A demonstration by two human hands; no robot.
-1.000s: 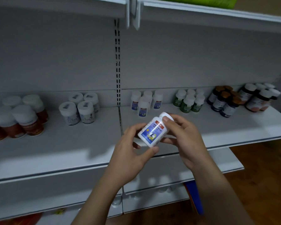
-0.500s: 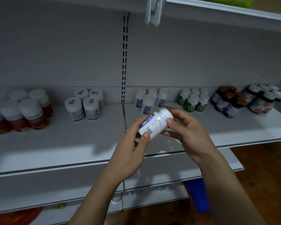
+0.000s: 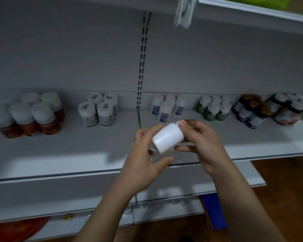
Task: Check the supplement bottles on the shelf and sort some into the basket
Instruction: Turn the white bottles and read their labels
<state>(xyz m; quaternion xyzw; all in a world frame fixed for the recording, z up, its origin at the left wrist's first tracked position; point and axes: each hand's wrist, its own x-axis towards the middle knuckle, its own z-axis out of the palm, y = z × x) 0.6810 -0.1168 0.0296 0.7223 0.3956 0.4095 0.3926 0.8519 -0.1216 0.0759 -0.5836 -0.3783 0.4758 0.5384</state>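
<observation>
Head view is showing the right hand (image 3: 203, 144) pinching a tilted white bottle (image 3: 168, 137) in front of the shelf (image 3: 59, 154); the left hand (image 3: 143, 159) is touching it with a loose grip, fingers straight, thumb hanging apart.

We note one wide-angle view from head height, facing forward and down, close to the shelf (image 3: 77, 151).
</observation>
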